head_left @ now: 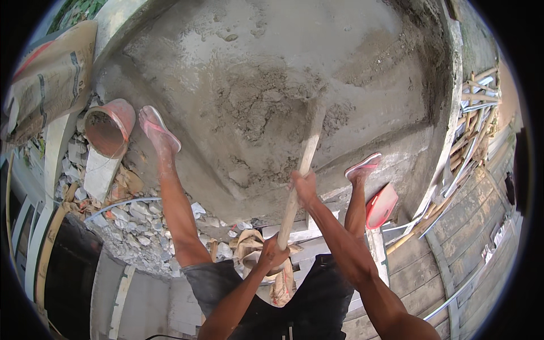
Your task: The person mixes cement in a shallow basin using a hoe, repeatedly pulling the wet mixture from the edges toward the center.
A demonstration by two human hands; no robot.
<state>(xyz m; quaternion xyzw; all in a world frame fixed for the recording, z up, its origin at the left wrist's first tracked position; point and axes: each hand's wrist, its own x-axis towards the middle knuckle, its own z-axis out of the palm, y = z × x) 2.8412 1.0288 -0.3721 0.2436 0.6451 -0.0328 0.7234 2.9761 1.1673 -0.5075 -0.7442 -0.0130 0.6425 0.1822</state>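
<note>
Both of my hands are closed round a long wooden handle [294, 207] that slants up and away from me. My left hand [273, 255] grips its near end, in front of my shorts. Farther along the shaft, my right hand [305, 188] is wrapped round it. The far end of the handle meets a heap of wet grey mortar [249, 105]; the tool's head is hidden there, so I cannot tell its kind. Wet mortar also spreads over the shallow concrete bed [198, 45] around the heap.
My sandalled feet stand wide apart at the bed's near side. At the left are a mortar-stained bucket [106, 131], a large sack [56, 79] and broken rubble [136, 226]. A red-rimmed plastic container [382, 205] lies by my right foot. Bamboo poles [473, 127] and planks [453, 221] line the right.
</note>
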